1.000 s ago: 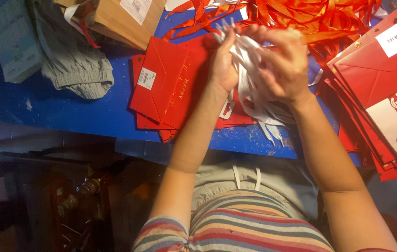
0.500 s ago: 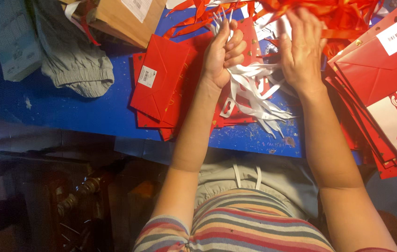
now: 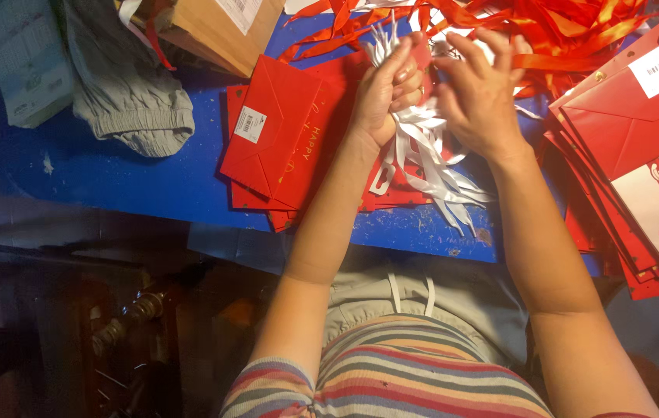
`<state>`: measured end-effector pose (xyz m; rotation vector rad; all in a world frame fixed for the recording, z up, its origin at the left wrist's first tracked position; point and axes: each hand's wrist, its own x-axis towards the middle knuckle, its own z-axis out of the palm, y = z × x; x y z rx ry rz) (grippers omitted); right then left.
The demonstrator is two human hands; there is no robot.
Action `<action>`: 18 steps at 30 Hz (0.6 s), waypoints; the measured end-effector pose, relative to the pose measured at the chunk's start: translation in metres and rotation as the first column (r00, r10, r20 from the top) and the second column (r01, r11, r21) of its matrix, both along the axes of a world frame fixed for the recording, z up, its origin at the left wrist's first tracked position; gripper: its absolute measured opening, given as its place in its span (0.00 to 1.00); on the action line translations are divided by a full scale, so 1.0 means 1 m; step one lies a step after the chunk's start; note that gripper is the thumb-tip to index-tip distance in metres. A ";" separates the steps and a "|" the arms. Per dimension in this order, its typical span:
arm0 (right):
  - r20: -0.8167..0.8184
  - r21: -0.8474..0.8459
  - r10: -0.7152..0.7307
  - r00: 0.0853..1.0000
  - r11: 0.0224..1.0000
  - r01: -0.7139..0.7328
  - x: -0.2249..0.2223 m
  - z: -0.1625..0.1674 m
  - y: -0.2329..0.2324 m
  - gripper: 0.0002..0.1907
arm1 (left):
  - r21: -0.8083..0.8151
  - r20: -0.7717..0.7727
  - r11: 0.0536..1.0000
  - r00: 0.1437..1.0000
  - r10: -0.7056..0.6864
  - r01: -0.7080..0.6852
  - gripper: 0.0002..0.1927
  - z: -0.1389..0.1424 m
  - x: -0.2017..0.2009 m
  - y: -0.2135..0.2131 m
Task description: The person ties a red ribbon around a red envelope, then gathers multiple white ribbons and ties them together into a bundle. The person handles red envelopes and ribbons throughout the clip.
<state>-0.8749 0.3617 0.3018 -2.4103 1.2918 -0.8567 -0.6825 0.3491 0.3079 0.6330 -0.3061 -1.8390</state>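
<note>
A bundle of white ribbons (image 3: pixel 422 147) is held over the middle of the blue desk (image 3: pixel 144 186), above a stack of flat red bags (image 3: pixel 283 139). The ribbons are narrow, glossy strips; their short upper ends stick out above the fist, and the long lower ends fan out and curl down toward the near desk edge, some touching the surface. The left hand (image 3: pixel 387 97) is closed around the bundle, fingers curled and pressed together on it. The right hand (image 3: pixel 480 97) is raised just beside it, its fingers spread and slightly bent; whether the fingertips touch the ribbons cannot be told.

The near edge of the desk runs just below the ribbon ends, with the lap directly under it. Bare blue surface is seen only left of the stack, between it and a grey cloth (image 3: pixel 124 85). To the right, the desk is crowded by a second pile of red bags (image 3: pixel 624 147), which overhangs the edge. Behind the hands, a heap of orange-red ribbons (image 3: pixel 562 35) fills the far side.

Two hands, two piles of red bags, one white bundle, one cardboard box (image 3: pixel 225 27) and one pale packet (image 3: pixel 24 62) at far left are counted; the single bags and ribbons cannot be counted.
</note>
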 end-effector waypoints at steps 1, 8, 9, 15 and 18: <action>0.011 -0.006 0.038 0.999 0.999 -0.038 0.003 0.001 0.000 0.18 | -0.006 -0.060 1.000 0.998 -0.008 0.008 0.16 -0.001 0.000 -0.001; 0.025 0.037 -0.012 1.000 0.999 0.011 0.002 0.004 0.002 0.19 | -0.016 -0.106 1.000 0.994 0.003 -0.005 0.19 -0.008 -0.002 -0.001; 0.032 0.048 -0.027 0.999 0.999 0.026 0.001 0.004 0.003 0.20 | -0.030 -0.089 0.999 0.996 0.010 -0.013 0.19 -0.009 -0.002 -0.001; 0.067 0.110 0.014 0.998 0.994 -0.022 -0.004 0.004 0.002 0.18 | -0.037 -0.067 0.999 0.997 0.025 -0.027 0.19 -0.006 -0.005 0.000; -0.026 -0.024 0.023 0.999 0.999 -0.023 -0.001 0.000 0.001 0.21 | -0.030 -0.094 0.999 0.996 0.010 -0.013 0.19 -0.006 -0.006 -0.001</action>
